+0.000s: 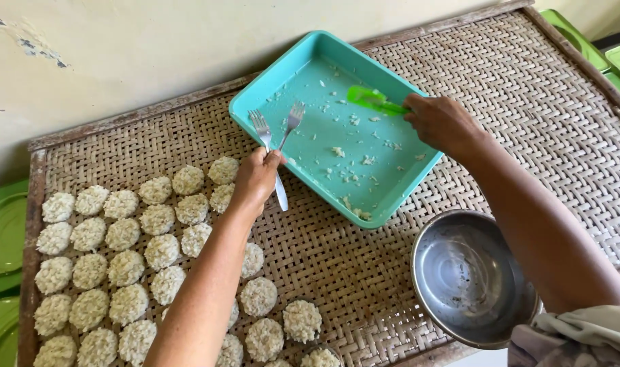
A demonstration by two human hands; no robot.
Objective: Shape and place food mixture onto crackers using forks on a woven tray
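Closest to the camera sit a grey cloth (582,333) on the person's lap and a steel bowl (470,275) at the near edge of the woven mat (527,115), which covers the whole counter and is the largest thing in view. On its far side lies a turquoise tray (337,183), tilted against the wall, nearly bare but for scattered rice grains. To the left, rows of round rice cakes (126,268) dry on the mat; they look crumbly and light, best lifted from underneath rather than pinched.

The right hand (442,122) is clenched on the handle of a green spatula (371,100), whose blade rests inside the tray near its far corner. The left hand (257,178) grips two metal forks (277,132) together by their handles, tines pointing into the tray. The forks are stiff and slim, likely slippery if wet. The plastic spatula looks light and slightly springy.
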